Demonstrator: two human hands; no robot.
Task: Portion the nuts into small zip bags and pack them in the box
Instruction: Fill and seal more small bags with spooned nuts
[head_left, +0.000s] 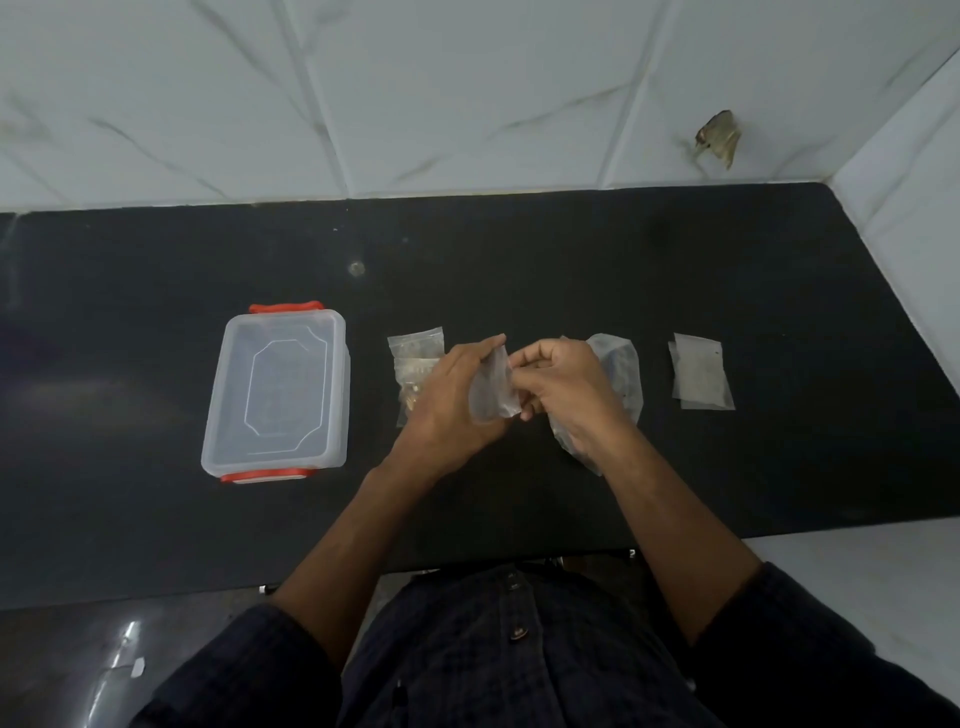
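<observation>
Two hands meet over the middle of the tabletop (519, 260). At far left your lidded box (278, 389) lies well apart. Filled bags (415, 364) lie beside your left hand (452, 400), which pinches the small zip bag (491, 389), held upright. Your right hand (566, 384) pinches its top edge, directly above the nut pouch (618, 374), so it's nearer. Spare bags (698, 371) lie far right.

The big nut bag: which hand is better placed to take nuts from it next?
Probably the right hand: the nut bag lies directly under it, while the left hand grips the small bag and sits farther away.
</observation>
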